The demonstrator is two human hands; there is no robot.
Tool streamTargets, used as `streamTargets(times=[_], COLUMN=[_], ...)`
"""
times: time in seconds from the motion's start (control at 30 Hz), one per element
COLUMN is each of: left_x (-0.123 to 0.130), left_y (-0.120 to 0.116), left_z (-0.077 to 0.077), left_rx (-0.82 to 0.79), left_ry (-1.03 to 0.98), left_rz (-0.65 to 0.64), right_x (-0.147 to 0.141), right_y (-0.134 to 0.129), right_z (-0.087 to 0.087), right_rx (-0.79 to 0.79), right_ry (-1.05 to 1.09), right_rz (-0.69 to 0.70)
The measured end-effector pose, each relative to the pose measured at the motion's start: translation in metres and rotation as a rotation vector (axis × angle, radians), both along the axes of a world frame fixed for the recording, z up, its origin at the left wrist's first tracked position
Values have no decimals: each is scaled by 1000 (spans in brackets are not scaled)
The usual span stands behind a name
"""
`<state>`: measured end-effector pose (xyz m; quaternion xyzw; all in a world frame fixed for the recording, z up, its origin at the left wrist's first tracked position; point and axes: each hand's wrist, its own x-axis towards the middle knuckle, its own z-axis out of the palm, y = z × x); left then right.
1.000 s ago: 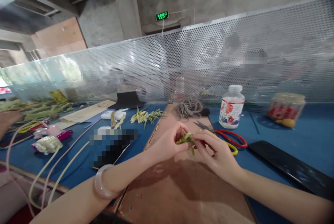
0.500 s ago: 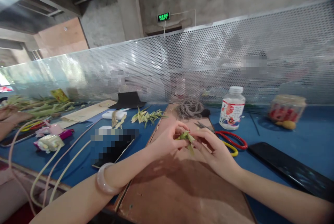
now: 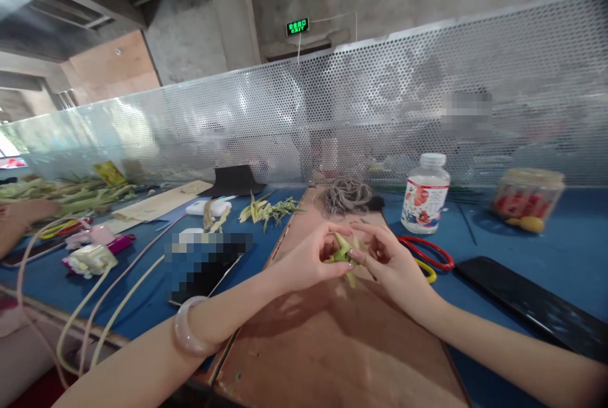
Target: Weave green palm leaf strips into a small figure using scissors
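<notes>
Both my hands meet above the brown board [image 3: 304, 344]. Between them is a small piece of folded green leaf [image 3: 341, 251], its pale tips poking up and hanging down. My left hand [image 3: 313, 256] grips it from the left, with thumb and fingers curled around its side. The thumb of my right hand [image 3: 387, 262] presses on it from the right, and those fingers arch over the top. Part of the leaf is hidden by my fingers. Scissors with red and yellow handles [image 3: 430, 251] lie just right of my right hand, their blades mostly hidden.
Grey yarn [image 3: 346, 196] lies behind my hands. To the right stand a white-capped bottle [image 3: 426, 196] and a jar [image 3: 527, 199], with a black phone [image 3: 527, 300] nearer. Leaf sprigs [image 3: 268, 210], another phone [image 3: 213, 268] and cables are left. Another person's hand [image 3: 28, 215] rests among leaves.
My right hand's fingers have lifted and opened slightly around the leaf, showing more of its pointed tip. The left hand stays on it. The view has shifted a little.
</notes>
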<state>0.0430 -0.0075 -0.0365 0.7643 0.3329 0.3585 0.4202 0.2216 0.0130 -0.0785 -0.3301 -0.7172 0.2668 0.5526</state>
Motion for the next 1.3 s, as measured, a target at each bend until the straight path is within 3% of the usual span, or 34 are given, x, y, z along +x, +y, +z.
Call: streamTargets(times=[0.13,0.23,0.33,0.53,0.7,0.87,1.03,1.3], left_x=[0,1,1,-3,-2,0,1,-2], left_y=[1,1,1,8,9,7,1,4], left_z=[-1,0,0,-3,-1,-1,-1,-1], left_rx=[-16,-56,-60,-16,-23,139,93,225], left_ry=[-61,-118,-133,-122,-68,-7,35,43], left_rz=[-12,-39,-31,118,131,250,291,427], right_x=[-2,-4,-4,-5,-6,-7,-6,-8], right_y=[-4,-9,-11,-7,-6,-7,-9,-18], right_z=[1,4,6,2,-2,-7,-9,-4], right_rx=[-253,-345,-346,-327,-244,-185,-49,-92], right_ry=[51,81,90,54,34,-21,-148,-155], right_rz=[182,260,272,343,374,301,157,131])
